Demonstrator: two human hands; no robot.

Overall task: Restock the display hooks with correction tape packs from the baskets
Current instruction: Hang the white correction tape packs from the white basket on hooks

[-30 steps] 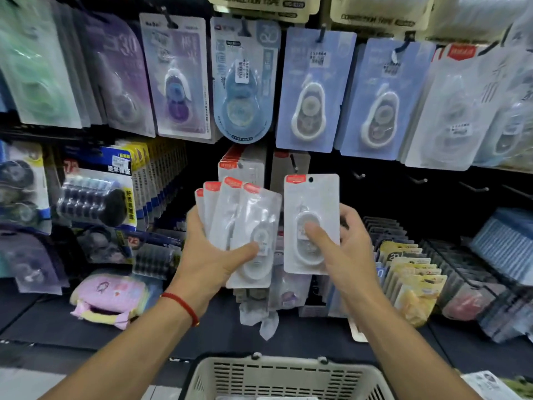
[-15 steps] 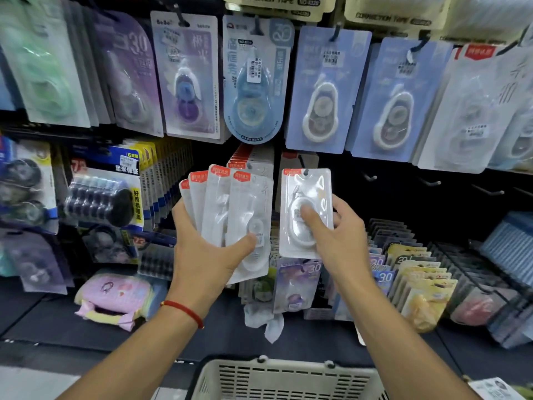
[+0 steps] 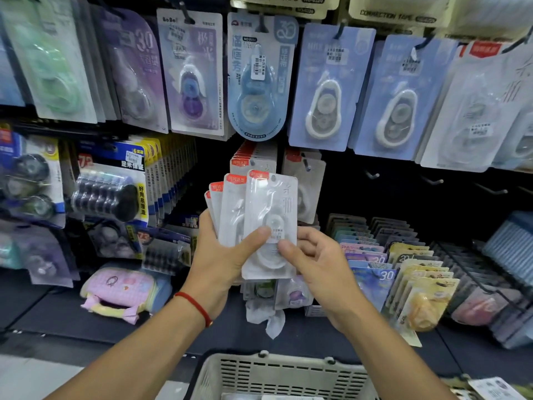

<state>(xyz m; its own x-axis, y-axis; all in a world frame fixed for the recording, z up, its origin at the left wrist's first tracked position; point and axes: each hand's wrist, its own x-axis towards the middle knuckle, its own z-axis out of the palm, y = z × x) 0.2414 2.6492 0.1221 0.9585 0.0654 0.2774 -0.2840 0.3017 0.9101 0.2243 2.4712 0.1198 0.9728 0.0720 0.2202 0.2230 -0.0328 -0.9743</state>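
A left hand (image 3: 227, 255) grips a fan of correction tape packs (image 3: 253, 223) upright before the display; the right hand (image 3: 314, 264) pinches the front pack (image 3: 271, 226). Its matching hook (image 3: 305, 164) lies just above, nearer the right hand.

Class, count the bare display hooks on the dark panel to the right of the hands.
4 bare hooks: one nearest the hanging packs, then and at the right edge. Others may hide behind packs.

Dark shop display wall (image 3: 403, 192), pale floor (image 3: 34, 379)
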